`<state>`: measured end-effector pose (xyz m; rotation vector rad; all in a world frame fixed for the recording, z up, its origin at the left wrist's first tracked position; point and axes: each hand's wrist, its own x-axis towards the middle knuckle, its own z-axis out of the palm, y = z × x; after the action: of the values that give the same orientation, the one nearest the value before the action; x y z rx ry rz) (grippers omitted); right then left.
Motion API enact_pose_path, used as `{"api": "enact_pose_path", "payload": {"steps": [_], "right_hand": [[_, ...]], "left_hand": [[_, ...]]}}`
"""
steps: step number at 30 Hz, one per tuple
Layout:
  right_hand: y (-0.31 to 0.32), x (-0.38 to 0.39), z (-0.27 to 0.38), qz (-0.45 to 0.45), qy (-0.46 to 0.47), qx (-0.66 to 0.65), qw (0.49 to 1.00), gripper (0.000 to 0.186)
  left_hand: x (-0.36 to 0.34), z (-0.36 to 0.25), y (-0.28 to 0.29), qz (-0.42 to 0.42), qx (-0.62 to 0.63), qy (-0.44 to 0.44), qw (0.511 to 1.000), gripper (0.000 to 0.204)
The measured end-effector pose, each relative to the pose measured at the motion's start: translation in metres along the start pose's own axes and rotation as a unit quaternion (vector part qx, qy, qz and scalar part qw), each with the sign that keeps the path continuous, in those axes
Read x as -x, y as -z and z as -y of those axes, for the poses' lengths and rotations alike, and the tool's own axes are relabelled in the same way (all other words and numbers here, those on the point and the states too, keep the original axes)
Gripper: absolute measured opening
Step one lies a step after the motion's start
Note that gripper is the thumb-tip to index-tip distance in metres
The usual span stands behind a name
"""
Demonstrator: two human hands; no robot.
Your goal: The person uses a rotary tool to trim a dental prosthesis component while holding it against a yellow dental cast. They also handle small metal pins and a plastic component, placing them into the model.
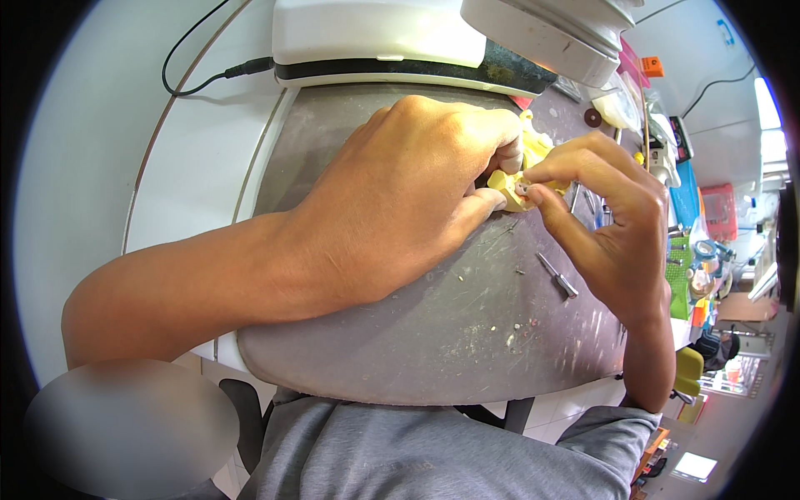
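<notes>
My left hand [408,171] reaches in from the left, palm down. Its thumb and bent fingers grip a yellow plaster piece [502,185] that looks like part of a dental cast. From the right comes my right hand [612,221], thumb and forefinger pinched against the same piece. Between those fingertips shows a small pale, tooth-like piece [522,190]; its exact kind is too small to tell. More yellow plaster [536,137] stands just behind, partly hidden by both hands. The other fingers of my left hand are mostly out of sight.
A small metal-tipped tool [557,275] lies on the grey worktop [400,350], among scattered crumbs. At the back stands a white machine [379,37], and a white lamp-like head [554,37] hangs over the hands. A brown disc [592,117] and assorted supplies lie to the right.
</notes>
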<state>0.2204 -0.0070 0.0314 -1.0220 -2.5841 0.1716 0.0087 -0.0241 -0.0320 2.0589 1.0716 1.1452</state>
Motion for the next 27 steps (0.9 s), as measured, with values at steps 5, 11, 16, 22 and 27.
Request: {"api": "enact_pose_path", "payload": {"steps": [5, 11, 16, 22, 27], "right_hand": [[-0.004, 0.0, 0.001, 0.013, 0.003, 0.01, 1.0, 0.013], [-0.006, 0.001, 0.004, -0.002, 0.043, 0.066, 0.997, 0.016], [-0.001, 0.01, -0.004, -0.023, 0.021, 0.002, 1.0, 0.027], [-0.013, 0.031, -0.007, -0.102, 0.004, 0.022, 0.995, 0.029], [-0.019, 0.038, -0.007, -0.115, -0.012, -0.021, 0.993, 0.026]], "left_hand": [[0.001, 0.0, 0.0, 0.003, 0.001, 0.001, 1.0, 0.021], [0.0, 0.001, -0.002, -0.007, 0.018, 0.017, 1.0, 0.019], [-0.002, -0.002, 0.002, 0.007, 0.021, 0.016, 1.0, 0.019], [-0.002, -0.003, 0.003, 0.031, 0.032, 0.005, 0.999, 0.017], [0.003, -0.009, 0.007, 0.06, 0.07, 0.042, 0.995, 0.019]]}}
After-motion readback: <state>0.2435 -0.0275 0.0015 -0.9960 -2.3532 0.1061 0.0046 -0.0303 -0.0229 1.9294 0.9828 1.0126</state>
